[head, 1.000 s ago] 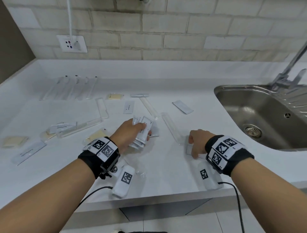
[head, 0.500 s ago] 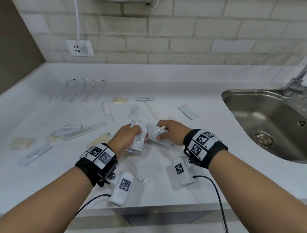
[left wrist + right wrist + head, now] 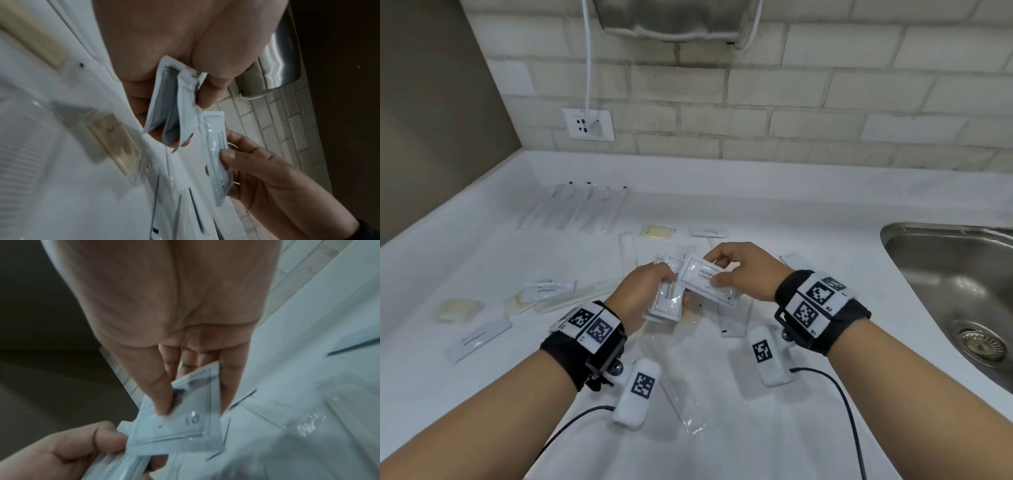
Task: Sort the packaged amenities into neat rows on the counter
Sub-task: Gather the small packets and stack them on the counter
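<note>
White counter beside the sink is carrying scattered packets. Above it the left hand is gripping a small stack of sachets, while the right hand is pinching one flat white shampoo sachet. I am thinking the glossy stack may slip and fan out.

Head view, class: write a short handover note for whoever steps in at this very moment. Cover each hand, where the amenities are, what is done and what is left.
Left hand grips a fanned stack of white shampoo-conditioner sachets above the white counter.
Right hand pinches one white printed sachet beside that stack.
Done: the long clear-wrapped sticks lie in a row at the back left.
Left: lay the sachets in a row; the cream soap bars, white toothpaste packets and clear-wrapped comb lie scattered.
</note>
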